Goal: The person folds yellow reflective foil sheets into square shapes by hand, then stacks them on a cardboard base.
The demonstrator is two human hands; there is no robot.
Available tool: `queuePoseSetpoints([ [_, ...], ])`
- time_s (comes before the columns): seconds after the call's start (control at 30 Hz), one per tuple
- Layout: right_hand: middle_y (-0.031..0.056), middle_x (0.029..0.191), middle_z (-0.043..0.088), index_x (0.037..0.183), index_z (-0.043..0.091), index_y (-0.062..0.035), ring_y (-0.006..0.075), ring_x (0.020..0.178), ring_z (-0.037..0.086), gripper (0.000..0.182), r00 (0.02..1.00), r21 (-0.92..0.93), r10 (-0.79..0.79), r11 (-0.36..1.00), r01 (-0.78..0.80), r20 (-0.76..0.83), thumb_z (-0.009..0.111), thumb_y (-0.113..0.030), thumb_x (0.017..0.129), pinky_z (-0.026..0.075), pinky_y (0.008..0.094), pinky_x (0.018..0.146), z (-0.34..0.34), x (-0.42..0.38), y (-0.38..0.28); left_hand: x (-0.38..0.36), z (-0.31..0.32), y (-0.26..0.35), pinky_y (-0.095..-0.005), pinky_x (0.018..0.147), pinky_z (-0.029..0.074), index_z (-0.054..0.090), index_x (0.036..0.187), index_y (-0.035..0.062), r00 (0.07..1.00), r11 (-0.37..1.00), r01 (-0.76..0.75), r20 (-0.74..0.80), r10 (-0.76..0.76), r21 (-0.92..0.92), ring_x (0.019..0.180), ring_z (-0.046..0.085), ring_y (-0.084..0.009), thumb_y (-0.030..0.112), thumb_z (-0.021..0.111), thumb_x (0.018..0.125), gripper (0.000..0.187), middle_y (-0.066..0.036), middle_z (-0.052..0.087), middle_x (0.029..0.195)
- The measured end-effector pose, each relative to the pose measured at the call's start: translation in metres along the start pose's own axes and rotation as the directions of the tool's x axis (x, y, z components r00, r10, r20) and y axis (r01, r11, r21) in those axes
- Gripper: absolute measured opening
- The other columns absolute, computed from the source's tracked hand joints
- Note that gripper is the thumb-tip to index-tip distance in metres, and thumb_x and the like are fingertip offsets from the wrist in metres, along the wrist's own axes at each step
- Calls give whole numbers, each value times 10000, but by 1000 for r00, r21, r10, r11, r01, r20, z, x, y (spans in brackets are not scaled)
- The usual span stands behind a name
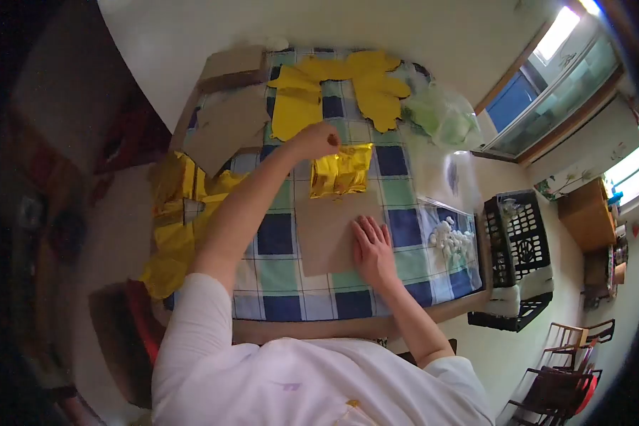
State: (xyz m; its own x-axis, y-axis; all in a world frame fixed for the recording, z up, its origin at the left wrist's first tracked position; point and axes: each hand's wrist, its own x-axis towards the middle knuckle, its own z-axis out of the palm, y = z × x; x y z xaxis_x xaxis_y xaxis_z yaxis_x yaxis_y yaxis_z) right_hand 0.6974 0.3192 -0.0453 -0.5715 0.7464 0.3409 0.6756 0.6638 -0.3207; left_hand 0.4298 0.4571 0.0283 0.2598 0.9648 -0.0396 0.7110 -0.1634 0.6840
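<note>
My left hand [316, 140] is closed at the upper left corner of a shiny, creased gold foil piece [341, 170], its fingertips partly hidden. The foil's lower edge meets a flat grey-brown cardboard sheet [326, 238] lying on the checked tablecloth [273, 273]. On the right edge of that cardboard, my right hand [374, 248] rests palm down with fingers stretched out, holding nothing.
Yellow cut-out pieces [298, 99] lie at the far side. More cardboard [231, 121] and gold foil sheets [174, 241] are on the left. To the right are clear plastic bags [444, 117], small white pieces [451, 238] and a black crate [518, 241] beside the table.
</note>
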Motion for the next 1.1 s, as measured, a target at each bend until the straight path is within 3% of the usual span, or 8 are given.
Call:
queuePoseSetpoints([
  [0.17, 133, 1259, 508, 1195, 530, -62, 316, 1227, 426, 380, 999, 16, -7, 1000, 7, 38, 533, -173, 831, 265, 506, 1064, 6, -2, 7, -125, 9, 77, -322, 750, 473, 611, 894, 53, 807, 955, -115, 534, 251, -275, 874, 606, -191, 219, 665, 798, 199, -89, 641, 918],
  [0.27, 141, 1197, 540, 1128, 562, -47, 331, 1192, 445, 334, 999, 43, -28, 999, 29, -15, 542, -184, 824, 256, 506, 1068, 13, -2, 11, -157, 57, 45, -326, 797, 480, 611, 907, 55, 989, 965, 113, 119, -87, -236, 994, 592, -230, 193, 687, 769, 210, -111, 622, 983],
  [0.37, 150, 1198, 536, 1119, 563, -40, 337, 1195, 437, 335, 999, 34, -35, 999, 35, -6, 548, -184, 816, 246, 508, 1072, 18, -5, 18, -178, 113, 3, -371, 904, 456, 603, 947, 57, 941, 995, -89, -324, 101, 51, 1093, 541, -257, 155, 666, 779, 205, -106, 591, 1073],
  [0.6, 145, 1010, 628, 983, 636, -24, 326, 977, 597, 220, 991, 306, -78, 951, 43, 105, 508, -5, 806, 401, 440, 949, -32, -2, 6, -187, 132, -9, -478, 1059, 319, 581, 1095, 69, 918, 953, -57, -360, 167, 298, 1197, 456, -308, 148, 637, 799, 312, -117, 497, 1267],
  [0.83, 128, 1066, 631, 1059, 624, -21, 298, 957, 613, 298, 985, 480, -64, 867, 136, -163, 444, 55, 835, 475, 323, 830, -26, 111, 38, -186, 137, -12, -478, 1040, 335, 591, 1088, 74, 907, 946, -82, -369, 201, 314, 1194, 458, -318, 173, 613, 807, 299, -122, 526, 1236],
  [0.93, 145, 1157, 599, 1127, 604, -16, 291, 1034, 588, 292, 985, 775, 99, 608, -172, 141, 492, -6, 857, 475, 323, 844, 25, 118, 68, -184, 139, -19, -477, 1032, 345, 598, 1061, 75, 914, 940, -88, -348, 207, 330, 1190, 463, -317, 176, 614, 803, 278, -127, 544, 1197],
  [1.03, 120, 1239, 563, 1179, 583, -54, 178, 1101, 537, 292, 807, 649, 210, 498, -574, 552, 523, -53, 893, 443, 282, 904, -12, 108, 54, -184, 143, -18, -482, 1023, 356, 601, 1028, 77, 886, 938, -82, -406, 224, 338, 1184, 469, -318, 171, 620, 796, 251, -130, 549, 1166],
  [1.1, 138, 1371, 440, 1280, 514, -110, 234, 1234, 450, 481, 925, 483, -136, 874, -56, 354, 603, -26, 815, 382, 350, 1003, -24, 92, 63, -186, 142, -13, -484, 1013, 363, 597, 1005, 75, 861, 937, -87, -447, 241, 338, 1159, 483, -317, 160, 617, 790, 233, -128, 552, 1133],
])
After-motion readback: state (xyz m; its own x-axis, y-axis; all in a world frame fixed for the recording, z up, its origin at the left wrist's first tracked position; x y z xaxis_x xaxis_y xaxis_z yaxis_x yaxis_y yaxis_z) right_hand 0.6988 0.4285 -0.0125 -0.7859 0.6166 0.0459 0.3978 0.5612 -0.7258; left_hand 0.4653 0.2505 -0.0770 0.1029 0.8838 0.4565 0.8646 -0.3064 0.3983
